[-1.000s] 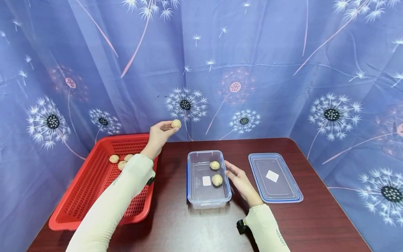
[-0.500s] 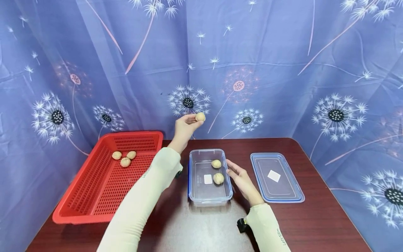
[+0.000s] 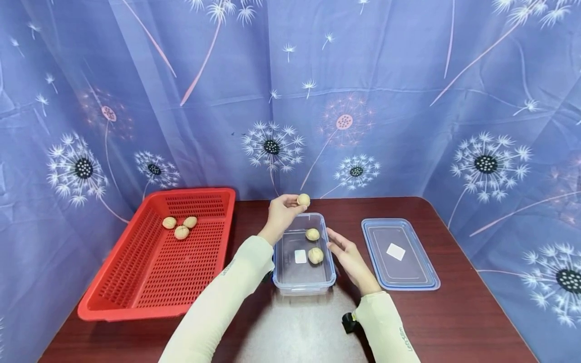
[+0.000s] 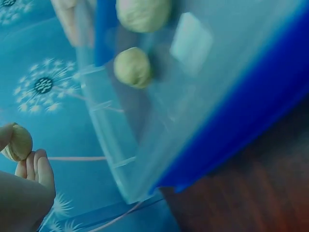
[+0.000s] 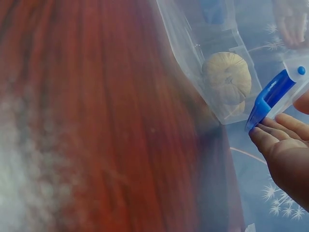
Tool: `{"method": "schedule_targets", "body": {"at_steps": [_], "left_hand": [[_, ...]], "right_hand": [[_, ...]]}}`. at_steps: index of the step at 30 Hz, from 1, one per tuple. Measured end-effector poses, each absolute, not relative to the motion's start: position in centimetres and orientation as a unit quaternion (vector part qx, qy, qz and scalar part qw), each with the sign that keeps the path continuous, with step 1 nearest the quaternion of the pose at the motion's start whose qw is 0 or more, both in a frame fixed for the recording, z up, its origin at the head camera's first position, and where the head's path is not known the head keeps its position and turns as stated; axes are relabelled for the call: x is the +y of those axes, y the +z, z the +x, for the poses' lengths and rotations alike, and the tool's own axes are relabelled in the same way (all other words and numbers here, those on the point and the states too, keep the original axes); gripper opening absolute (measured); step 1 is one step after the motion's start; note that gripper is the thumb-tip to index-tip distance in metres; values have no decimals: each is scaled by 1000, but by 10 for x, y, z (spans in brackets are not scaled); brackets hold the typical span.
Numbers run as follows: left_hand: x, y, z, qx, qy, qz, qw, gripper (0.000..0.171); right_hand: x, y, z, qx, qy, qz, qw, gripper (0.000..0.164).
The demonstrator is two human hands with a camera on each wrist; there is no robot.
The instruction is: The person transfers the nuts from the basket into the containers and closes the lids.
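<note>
My left hand [image 3: 280, 217] pinches a walnut [image 3: 303, 200] between thumb and fingertips, above the far end of a clear plastic food container [image 3: 303, 291]. In the left wrist view the held walnut [image 4: 19, 143] shows beside the container's wall. Two walnuts, a far one [image 3: 312, 234] and a nearer one [image 3: 315, 255], lie inside along the right side, next to a white label [image 3: 300, 256]. My right hand [image 3: 349, 258] rests against the container's right side with fairly straight fingers. The right wrist view has its fingertips touching the blue latch [image 5: 270, 99].
A red perforated basket [image 3: 154, 275] stands at the left, with three walnuts [image 3: 181, 232] near its far end. Right of the container lies its clear lid [image 3: 399, 272] with a blue seal. A patterned blue curtain [image 3: 290, 116] hangs behind the dark table [image 3: 458, 322].
My left hand has carried the walnut rightward from near the basket, then lowered it toward the container's far end. The right hand has stayed at the container's side.
</note>
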State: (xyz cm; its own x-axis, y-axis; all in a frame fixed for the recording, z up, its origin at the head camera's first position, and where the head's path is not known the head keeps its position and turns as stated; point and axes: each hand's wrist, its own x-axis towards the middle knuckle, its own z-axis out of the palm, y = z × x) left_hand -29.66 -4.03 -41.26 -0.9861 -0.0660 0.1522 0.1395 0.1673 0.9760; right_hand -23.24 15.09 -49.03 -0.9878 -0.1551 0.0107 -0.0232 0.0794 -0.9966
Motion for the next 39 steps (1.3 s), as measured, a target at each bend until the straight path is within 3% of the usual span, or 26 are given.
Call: {"method": "schedule_targets", "body": {"at_steps": [20,39], "left_hand": [[-34,-461,-275,-821,-564,-66,-59,25],[-28,-477,-272,-885,-462,-23,-45,22]], "right_hand": [[153,-489,-231,732,-677,-63,47,47],[151,-491,-231,735,-674,-65,39,47]]}}
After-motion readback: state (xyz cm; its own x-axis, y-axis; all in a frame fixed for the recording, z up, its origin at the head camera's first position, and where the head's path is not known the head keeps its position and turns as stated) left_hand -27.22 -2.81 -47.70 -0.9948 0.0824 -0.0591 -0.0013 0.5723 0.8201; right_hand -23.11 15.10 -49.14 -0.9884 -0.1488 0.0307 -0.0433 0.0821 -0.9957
